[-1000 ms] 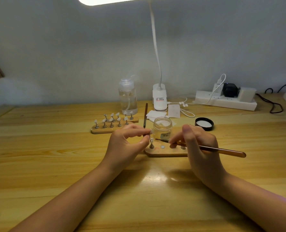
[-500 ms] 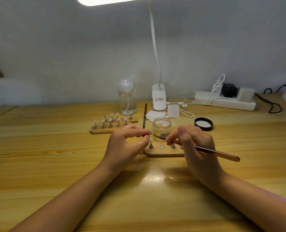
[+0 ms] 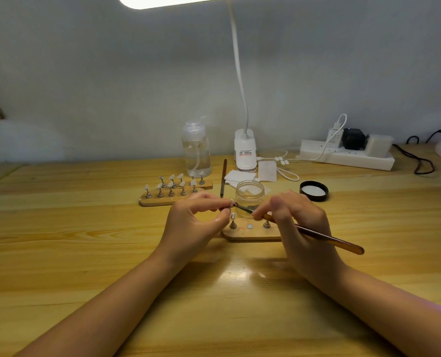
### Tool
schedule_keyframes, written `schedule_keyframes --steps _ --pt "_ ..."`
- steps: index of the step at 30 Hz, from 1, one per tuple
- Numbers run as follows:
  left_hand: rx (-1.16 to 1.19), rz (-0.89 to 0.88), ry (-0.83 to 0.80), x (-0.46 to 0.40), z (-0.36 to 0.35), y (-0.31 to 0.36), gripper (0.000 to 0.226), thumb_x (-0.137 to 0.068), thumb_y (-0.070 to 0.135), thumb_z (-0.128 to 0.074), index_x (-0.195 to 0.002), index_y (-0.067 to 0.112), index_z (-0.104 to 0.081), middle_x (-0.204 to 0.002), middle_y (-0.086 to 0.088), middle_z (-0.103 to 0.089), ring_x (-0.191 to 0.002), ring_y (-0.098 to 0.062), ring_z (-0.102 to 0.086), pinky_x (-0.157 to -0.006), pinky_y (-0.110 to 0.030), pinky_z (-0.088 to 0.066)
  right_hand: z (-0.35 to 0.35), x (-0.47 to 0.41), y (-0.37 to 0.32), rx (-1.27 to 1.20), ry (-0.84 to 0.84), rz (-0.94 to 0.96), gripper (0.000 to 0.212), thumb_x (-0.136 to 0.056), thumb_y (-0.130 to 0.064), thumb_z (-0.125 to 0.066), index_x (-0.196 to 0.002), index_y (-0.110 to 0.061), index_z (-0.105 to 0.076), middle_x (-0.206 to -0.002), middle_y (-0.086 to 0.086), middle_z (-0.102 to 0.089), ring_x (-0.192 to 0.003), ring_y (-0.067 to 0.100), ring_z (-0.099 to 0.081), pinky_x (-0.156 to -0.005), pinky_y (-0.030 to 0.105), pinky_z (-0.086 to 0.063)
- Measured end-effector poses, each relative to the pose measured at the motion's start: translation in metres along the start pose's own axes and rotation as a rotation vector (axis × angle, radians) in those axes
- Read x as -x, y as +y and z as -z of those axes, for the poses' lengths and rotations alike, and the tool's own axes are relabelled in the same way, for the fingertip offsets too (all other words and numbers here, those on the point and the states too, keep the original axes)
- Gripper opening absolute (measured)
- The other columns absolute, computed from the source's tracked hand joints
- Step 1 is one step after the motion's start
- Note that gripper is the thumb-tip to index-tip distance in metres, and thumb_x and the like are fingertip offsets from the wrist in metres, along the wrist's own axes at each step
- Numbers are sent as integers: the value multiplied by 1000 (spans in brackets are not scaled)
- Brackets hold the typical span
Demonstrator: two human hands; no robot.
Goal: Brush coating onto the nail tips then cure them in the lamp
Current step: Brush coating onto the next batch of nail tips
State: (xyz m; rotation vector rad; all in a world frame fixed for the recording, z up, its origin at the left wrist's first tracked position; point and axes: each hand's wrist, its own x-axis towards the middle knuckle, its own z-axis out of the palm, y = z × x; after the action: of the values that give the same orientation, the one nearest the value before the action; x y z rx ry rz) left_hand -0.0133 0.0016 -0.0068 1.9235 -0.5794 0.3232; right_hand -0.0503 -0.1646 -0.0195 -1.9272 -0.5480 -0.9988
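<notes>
- The left hand [image 3: 196, 222] pinches a small nail tip [image 3: 231, 202] between thumb and forefinger, held up near the middle of the tabletop [image 3: 59, 253], just above the near wooden stand [image 3: 250, 231].
- The right hand [image 3: 296, 222] grips a brush [image 3: 317, 234] like a pen, its bristle end touching the held tip, so coating looks to be under way on this piece.
- On the near stand one peg carries a tip [image 3: 232, 216]; another peg beside it looks bare, and a round spot lies between them.
- A far stand [image 3: 173, 193] toward the back edge carries about ten tips; whether they are coated cannot be told.
- Curing seems not yet begun; no curing lamp can be clearly made out.
- Compared with half a second ago, the brush tip has risen to meet the held nail tip, and the right hand has lifted slightly off the near stand.
- An open glass jar [image 3: 250, 199] stands just behind the hands.
</notes>
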Motion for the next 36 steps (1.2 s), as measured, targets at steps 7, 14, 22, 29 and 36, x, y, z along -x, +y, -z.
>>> schedule_keyframes --steps 7,14,22,29,36 --pt "9 -19 3 0 1 -1 23 -77 5 -68 -94 20 -67 -85 8 -65 -84 -5 -59 -75 -10 -46 1 2 0 -121 52 -103 37 -90 -29 -30 -65 -26 -58 -60 -11 -58 -62 -1 -57 -66 18 -41" --pt "9 -40 40 -1 2 -1 18 -74 11 -70 -86 23 -68 -90 11 -64 -91 4 -57 -78 -2 -39 2 -1 -1 -146 47 -152 31 -88 -31 -32 -74 -24 -59 -72 -8 -62 -73 4 -60 -67 24 -48" --pt "14 -51 49 -1 2 0 23 -74 6 -70 -82 28 -67 -83 11 -66 -83 -3 -59 -74 -4 -42 1 -1 -2 -30 1 -47 39 -93 -36 -33 -79 -15 -63 -77 -10 -62 -78 4 -60 -69 46 -49" --pt "6 -30 46 -1 1 -1 22 -74 5 -70 -85 24 -68 -82 8 -66 -80 -7 -59 -75 -13 -47 -1 -1 2 40 -41 10 47 -94 -37 -33 -81 -7 -68 -79 -3 -65 -76 10 -61 -64 47 -48" --pt "10 -28 47 -1 1 0 25 -74 4 -70 -83 27 -67 -80 11 -64 -78 -5 -57 -73 -11 -46 -1 1 0 -58 -2 1 47 -95 -42 -28 -70 -20 -62 -65 -12 -60 -67 0 -57 -66 36 -45"
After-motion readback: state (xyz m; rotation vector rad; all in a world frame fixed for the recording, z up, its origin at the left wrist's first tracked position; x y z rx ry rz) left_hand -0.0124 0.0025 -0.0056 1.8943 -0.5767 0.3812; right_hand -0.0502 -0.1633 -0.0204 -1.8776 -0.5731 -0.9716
